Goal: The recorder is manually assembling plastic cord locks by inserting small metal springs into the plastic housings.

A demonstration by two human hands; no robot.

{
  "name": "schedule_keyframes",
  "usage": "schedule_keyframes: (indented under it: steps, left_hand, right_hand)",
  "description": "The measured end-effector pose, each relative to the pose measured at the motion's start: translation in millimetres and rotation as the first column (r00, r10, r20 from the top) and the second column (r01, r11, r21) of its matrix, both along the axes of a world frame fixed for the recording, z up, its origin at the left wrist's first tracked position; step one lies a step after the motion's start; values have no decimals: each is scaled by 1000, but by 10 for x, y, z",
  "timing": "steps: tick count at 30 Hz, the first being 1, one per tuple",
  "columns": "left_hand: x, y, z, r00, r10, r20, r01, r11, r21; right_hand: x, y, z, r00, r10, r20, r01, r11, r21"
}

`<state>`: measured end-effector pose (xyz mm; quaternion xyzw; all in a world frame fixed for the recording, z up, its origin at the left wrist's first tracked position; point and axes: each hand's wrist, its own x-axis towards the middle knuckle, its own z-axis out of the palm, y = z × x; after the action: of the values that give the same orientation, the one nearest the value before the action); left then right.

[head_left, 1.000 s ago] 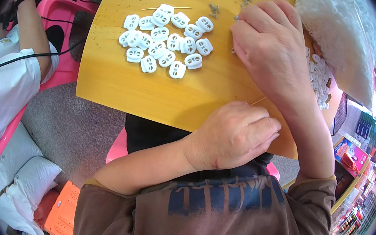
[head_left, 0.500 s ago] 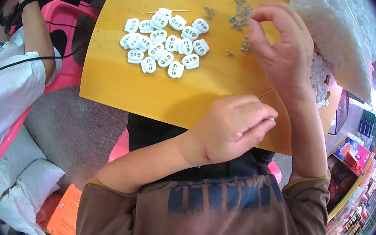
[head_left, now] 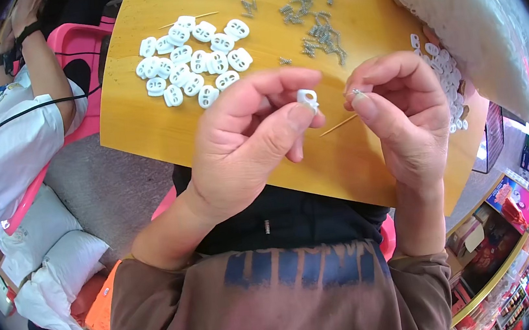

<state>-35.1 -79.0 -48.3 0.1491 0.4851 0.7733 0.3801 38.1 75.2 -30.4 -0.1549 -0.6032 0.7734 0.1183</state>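
Between the thumb and fingers of my left hand (head_left: pixel 251 137) is a white plastic cord lock piece (head_left: pixel 308 98) with a hole through it. Close to its right, my right hand (head_left: pixel 405 106) pinches a tiny metal spring (head_left: pixel 356 92), mostly covered by the fingertips. Both hands are above the near part of the yellow table (head_left: pixel 169 133). Beyond the left hand, several white cord locks (head_left: pixel 180 55), each with two holes, lie in a loose group. Loose metal springs (head_left: pixel 323 34) are scattered beyond the right hand. A thin wooden stick (head_left: pixel 337 125) lies between my hands.
Another stick (head_left: pixel 189 20) lies behind the cord locks. At the right are a large bag of pale pieces (head_left: pixel 457 19) and a pile of small white parts (head_left: pixel 447 79). A person in a white shirt (head_left: pixel 20 140) sits left, on a pink chair (head_left: pixel 71 43). White sacks (head_left: pixel 67 265) rest on the floor.
My left hand has turned and risen, exposing the white piece. The right hand has come down from near the springs toward it, now pinching a spring. The view has shifted slightly.
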Motion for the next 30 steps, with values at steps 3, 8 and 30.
schedule_keyframes:
  steps: [3,8,30]
  left_hand:
    - [28,-5,-3,998,47,-30,-47,999,2]
    - [28,-27,-10,993,-11,-114,10,1000,-13]
    - [50,-56,-6,970,-37,-239,25,998,-56]
  right_hand:
    - [16,-25,-10,1000,20,-12,-20,1000,-5]
    - [24,-71,26,998,67,11,-64,985,-159]
    - [27,-119,-14,990,138,-16,-138,975,-176]
